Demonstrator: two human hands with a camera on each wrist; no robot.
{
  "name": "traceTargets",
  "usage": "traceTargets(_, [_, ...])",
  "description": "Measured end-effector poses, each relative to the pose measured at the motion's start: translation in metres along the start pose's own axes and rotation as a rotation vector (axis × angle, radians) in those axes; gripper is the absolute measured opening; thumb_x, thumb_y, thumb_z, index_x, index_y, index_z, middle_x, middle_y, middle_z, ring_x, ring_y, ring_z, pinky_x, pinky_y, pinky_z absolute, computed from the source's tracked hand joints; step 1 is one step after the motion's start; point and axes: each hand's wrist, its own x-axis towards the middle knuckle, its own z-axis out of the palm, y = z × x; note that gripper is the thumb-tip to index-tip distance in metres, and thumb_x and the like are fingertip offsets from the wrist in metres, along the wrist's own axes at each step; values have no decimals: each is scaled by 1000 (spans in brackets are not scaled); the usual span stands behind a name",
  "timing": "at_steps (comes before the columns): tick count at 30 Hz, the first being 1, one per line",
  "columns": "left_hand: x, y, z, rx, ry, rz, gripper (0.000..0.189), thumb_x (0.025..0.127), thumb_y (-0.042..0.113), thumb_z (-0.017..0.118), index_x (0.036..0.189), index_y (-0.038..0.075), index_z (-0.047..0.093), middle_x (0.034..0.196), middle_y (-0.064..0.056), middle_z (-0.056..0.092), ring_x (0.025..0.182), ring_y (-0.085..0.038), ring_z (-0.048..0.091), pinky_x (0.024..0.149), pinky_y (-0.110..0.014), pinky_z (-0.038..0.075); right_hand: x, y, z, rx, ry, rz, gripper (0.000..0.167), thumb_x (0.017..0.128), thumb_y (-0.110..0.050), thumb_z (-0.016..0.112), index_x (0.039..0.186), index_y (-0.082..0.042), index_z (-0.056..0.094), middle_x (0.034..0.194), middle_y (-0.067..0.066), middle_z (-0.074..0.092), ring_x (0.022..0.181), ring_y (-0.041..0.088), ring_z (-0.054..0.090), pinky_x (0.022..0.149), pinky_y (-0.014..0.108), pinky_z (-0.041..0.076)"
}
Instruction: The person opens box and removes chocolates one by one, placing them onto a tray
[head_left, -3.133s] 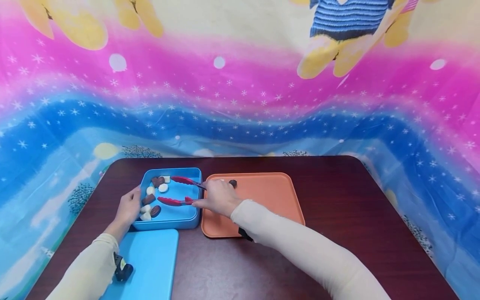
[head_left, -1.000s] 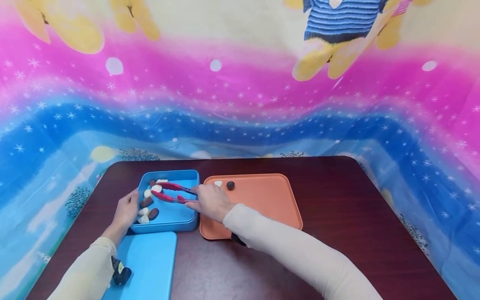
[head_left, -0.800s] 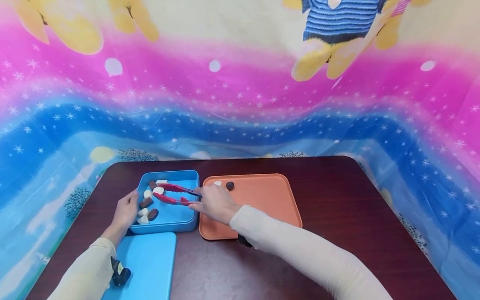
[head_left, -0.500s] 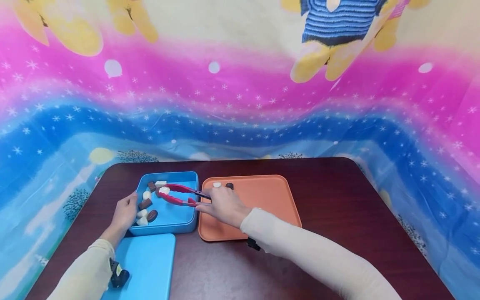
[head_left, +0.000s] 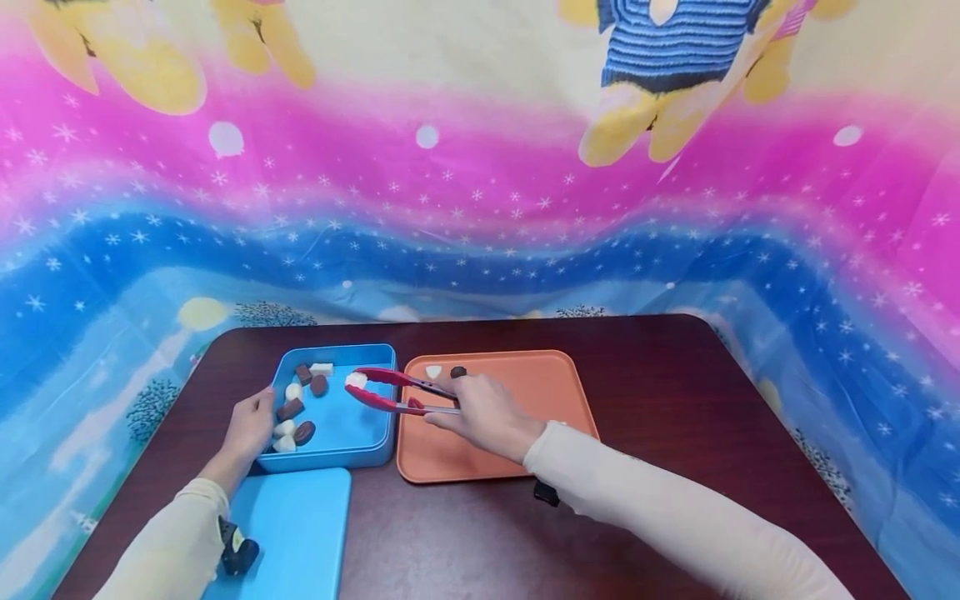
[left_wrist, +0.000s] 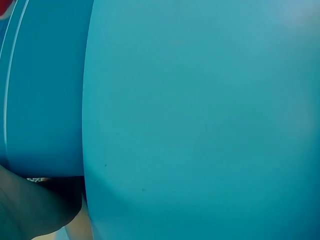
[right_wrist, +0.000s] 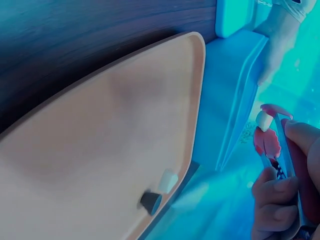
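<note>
In the head view my right hand (head_left: 487,414) grips metal tongs with red tips (head_left: 378,375), which reach over the right part of an open blue box (head_left: 330,459). Between the tips is a small white chocolate-like piece (head_left: 356,381), also seen pinched there in the right wrist view (right_wrist: 264,120). My left hand (head_left: 251,425) holds the box's left side, its fingertips at the wall. Several brown pieces (head_left: 303,432) and white pieces (head_left: 293,391) lie along the left part of the box floor.
An orange tray (head_left: 540,392) stands right of the box, with a white piece (head_left: 433,372) and a dark piece (head_left: 458,372) near its back left corner. A flat blue lid (head_left: 296,525) lies in front of the box on the dark brown table (head_left: 675,400). A patterned cloth hangs behind.
The tongs closed on a white piece among the others in the box, then lifted away to the right with it. My right hand moved right over the tray; the left hand stayed at the box.
</note>
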Motion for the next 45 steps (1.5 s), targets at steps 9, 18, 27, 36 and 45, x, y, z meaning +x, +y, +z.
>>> traceTargets(9, [0, 1, -2, -20, -35, -36, 61, 109, 46, 12, 96, 1, 51, 80, -10, 44, 83, -26, 52, 74, -39, 46, -18, 20, -15, -33, 22, 0, 42, 90, -48, 74, 120, -19, 73, 60, -7, 57, 48, 5, 40, 44, 22, 30])
traceTargets(18, [5, 6, -5, -83, -157, -111, 74, 108, 52, 8, 161, 1, 8, 165, -32, 14, 150, -52, 22, 121, -70, 23, -35, 44, -18, -82, 24, 67, 52, 88, -50, 74, 130, -20, 70, 57, -8, 52, 49, 8, 39, 45, 23, 28])
traceTargets(27, [3, 5, -3, -82, -133, -93, 71, 109, 50, 12, 145, -2, 43, 135, -33, 49, 135, -48, 43, 113, -62, 41, -48, 69, -17, -81, 47, 124, 52, 86, -46, 78, 130, -19, 71, 62, -13, 56, 53, 9, 45, 47, 23, 33])
traceTargets(36, [1, 4, -2, -48, -69, -42, 57, 109, 48, 14, 91, 4, 46, 81, -7, 35, 97, -29, 50, 83, -39, 42, -62, 90, -18, -89, 61, 163, 52, 86, -46, 79, 130, -20, 71, 83, -5, 73, 62, 8, 51, 52, 25, 42])
traceTargets(45, [2, 2, -1, -92, -138, -67, 73, 108, 53, 9, 162, 5, 14, 164, -30, 22, 151, -51, 23, 120, -69, 24, -71, 108, -23, -108, 66, 191, 54, 86, -44, 79, 131, -17, 70, 89, -3, 74, 62, 10, 49, 55, 26, 42])
